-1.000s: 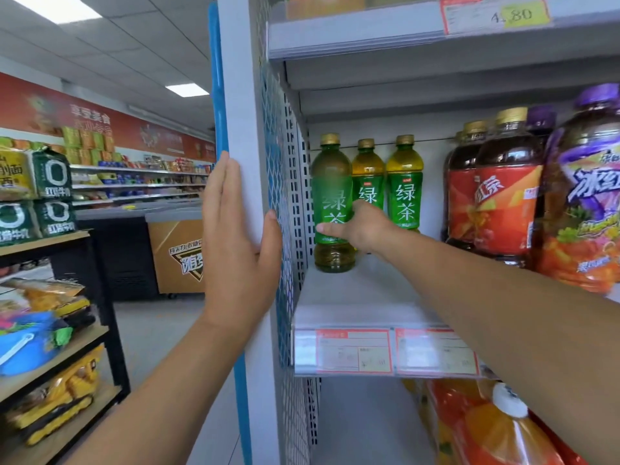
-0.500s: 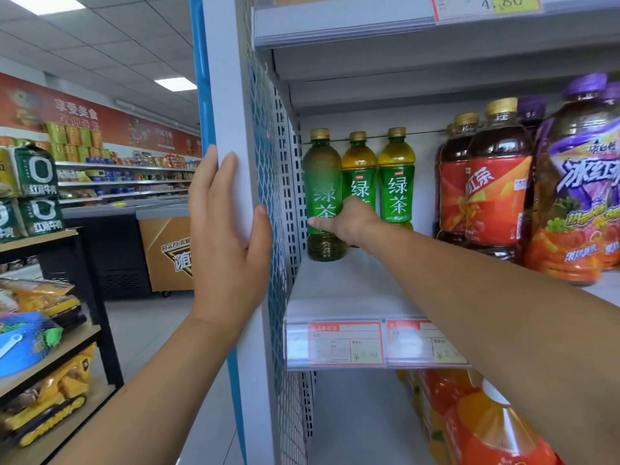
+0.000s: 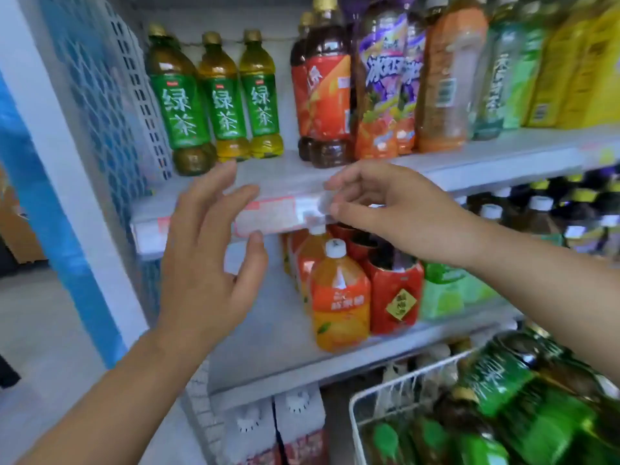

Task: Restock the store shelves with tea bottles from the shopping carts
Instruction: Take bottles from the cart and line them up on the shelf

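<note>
Three green-tea bottles [image 3: 223, 105], red-tea bottles [image 3: 322, 95] beside

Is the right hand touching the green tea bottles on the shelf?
Apart. The head view shows the right hand at the front edge of the shelf, with bare shelf showing between it and the three green tea bottles.

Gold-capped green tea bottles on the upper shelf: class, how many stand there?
3, in a row at the upper shelf's left end: left bottle by the mesh side panel, middle bottle, right bottle beside the red-label bottle. More may hide behind.
</note>
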{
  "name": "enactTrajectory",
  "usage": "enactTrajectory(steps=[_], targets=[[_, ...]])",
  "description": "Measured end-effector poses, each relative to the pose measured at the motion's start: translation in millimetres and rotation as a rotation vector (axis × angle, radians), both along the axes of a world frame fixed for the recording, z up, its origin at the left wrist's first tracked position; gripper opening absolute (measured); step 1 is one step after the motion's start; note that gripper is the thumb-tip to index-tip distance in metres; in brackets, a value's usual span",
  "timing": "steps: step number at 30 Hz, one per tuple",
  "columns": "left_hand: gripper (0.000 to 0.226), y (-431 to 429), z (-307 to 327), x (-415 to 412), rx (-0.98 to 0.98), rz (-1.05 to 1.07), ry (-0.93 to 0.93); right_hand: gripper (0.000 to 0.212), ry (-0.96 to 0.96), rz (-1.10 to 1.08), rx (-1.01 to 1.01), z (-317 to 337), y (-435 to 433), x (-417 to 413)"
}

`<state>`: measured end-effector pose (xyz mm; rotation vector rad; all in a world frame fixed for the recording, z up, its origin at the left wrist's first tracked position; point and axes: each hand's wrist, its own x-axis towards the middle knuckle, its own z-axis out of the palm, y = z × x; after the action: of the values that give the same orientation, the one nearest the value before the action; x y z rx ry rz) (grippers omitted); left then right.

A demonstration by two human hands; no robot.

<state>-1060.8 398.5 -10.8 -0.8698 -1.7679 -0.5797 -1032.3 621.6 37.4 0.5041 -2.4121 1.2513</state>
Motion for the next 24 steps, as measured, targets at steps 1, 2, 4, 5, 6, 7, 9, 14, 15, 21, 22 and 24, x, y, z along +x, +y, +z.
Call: enactTrajectory(steps=[1, 2, 4, 5, 6, 7, 9, 14, 15, 21, 22, 24], targets=[[0.036, 17.6, -17.7, 8.7, -0.024, -0.085, -0.069, 0.02, -0.07, -0.039, 0.039, -16.0, 18.3, 12.0], [0.035, 35.9, -35.1, 16.3, -0.049, -0.168, -0.15, 0.019, -0.13, -0.088, 0.079, -32.7, 37.3, 22.3], [0.035, 71.7, -68.3, 29.4, -0.107, -0.303, -0.327, 0.019, -0.231, -0.188, 0.148, -65.1, 76.0, 42.1], [0.036, 88.1, -83.1, 34.4, -0.143, -0.356, -0.414, 0.019, -0.284, -0.233, 0.184, -80.4, 96.2, 52.3], [0.036, 103.7, -96.2, 38.5, -0.183, -0.402, -0.497, 0.021, -0.338, -0.272, 0.229, -93.1, 114.7, 63.2], [0.037, 118.4, -107.0, 42.1, -0.222, -0.439, -0.577, 0.024, -0.39, -0.301, 0.283, -104.0, 132.2, 74.7], [0.038, 143.2, -126.2, 47.9, -0.295, -0.494, -0.719, 0.029, -0.479, -0.339, 0.381, -121.4, 159.8, 98.9], [0.042, 179.3, -159.2, 57.9, -0.513, -0.371, -1.055, 0.037, -0.564, -0.464, 0.482, -157.3, 200.5, 131.5], [0.046, 181.9, -163.7, 59.4, -0.56, -0.307, -1.069, 0.041, -0.571, -0.482, 0.49, -162.7, 206.0, 132.3], [0.07, 181.6, -172.2, 72.1, -0.74, -0.145, -1.214, 0.055, -0.626, -0.488, 0.622, -174.7, 217.3, 128.8], [0.076, 181.8, -172.0, 74.1, -0.737, -0.143, -1.24, 0.054, -0.635, -0.49, 0.632, -173.8, 217.0, 129.7], [0.091, 184.2, -171.8, 79.3, -0.727, -0.125, -1.283, 0.051, -0.673, -0.501, 0.644, -170.7, 216.1, 134.1]])
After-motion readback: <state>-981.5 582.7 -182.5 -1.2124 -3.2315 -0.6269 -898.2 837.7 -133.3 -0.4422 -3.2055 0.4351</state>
